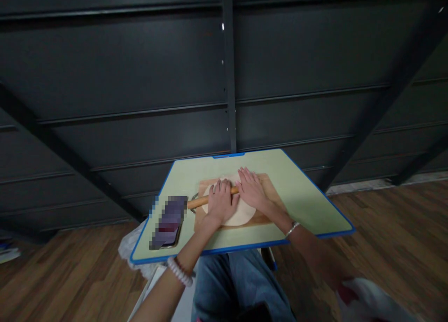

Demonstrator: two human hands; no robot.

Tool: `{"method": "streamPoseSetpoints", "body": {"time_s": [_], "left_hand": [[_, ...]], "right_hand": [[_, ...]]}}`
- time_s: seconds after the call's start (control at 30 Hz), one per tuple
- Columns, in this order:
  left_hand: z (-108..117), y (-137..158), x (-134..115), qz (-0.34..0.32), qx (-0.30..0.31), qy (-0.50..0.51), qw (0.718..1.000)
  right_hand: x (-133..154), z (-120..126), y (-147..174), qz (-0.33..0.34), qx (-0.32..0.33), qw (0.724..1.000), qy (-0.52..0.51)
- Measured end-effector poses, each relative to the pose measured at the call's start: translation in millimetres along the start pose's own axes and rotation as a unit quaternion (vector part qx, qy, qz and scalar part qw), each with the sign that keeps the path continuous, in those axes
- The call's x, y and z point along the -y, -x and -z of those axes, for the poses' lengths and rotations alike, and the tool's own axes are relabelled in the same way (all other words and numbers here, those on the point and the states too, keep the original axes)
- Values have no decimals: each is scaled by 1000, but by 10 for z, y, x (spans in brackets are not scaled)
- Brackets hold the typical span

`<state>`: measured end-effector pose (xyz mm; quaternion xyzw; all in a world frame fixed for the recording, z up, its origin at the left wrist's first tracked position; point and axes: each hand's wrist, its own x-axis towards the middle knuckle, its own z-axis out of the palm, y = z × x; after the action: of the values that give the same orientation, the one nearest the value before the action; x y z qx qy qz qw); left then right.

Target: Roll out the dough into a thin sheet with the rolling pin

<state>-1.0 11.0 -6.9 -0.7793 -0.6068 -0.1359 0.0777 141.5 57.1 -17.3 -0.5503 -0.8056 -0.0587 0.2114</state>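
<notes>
A wooden rolling pin (198,202) lies across a flat, pale round sheet of dough (244,215). Under the dough is a wooden cutting board (273,191). My left hand (222,203) is closed over the middle of the pin, its fingers bent across the top. Stretched out flat, my right hand (252,190) rests over the pin's right end and the dough, fingers pointing forward. That end of the pin is hidden under the palm. Both hands cover part of the dough.
The board sits on a small pale-green table (304,210) with a blue rim. A phone (170,226), its screen blurred, lies at the left, near the pin's end. Behind the table rises a dark panelled wall (157,65). My legs in jeans (238,280) are below the near edge.
</notes>
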Motion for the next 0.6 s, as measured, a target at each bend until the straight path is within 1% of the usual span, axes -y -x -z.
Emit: {"method": "streamPoseSetpoints", "body": {"time_s": [0.17,0.33,0.43,0.6], "left_hand": [[-61,-298,138,26,22,0,999],[-101,-581,281,65,65,6,996],[-131,-737,372,74,98,17,992],[-201,-964,522,103,170,34,980]], "right_hand": [[-36,-85,-395,0,42,999,-1],[-33,-141,-776,-15,130,991,-41],[-48,-202,-973,-18,171,983,-59],[-78,-282,-1154,-41,201,976,-71]]}}
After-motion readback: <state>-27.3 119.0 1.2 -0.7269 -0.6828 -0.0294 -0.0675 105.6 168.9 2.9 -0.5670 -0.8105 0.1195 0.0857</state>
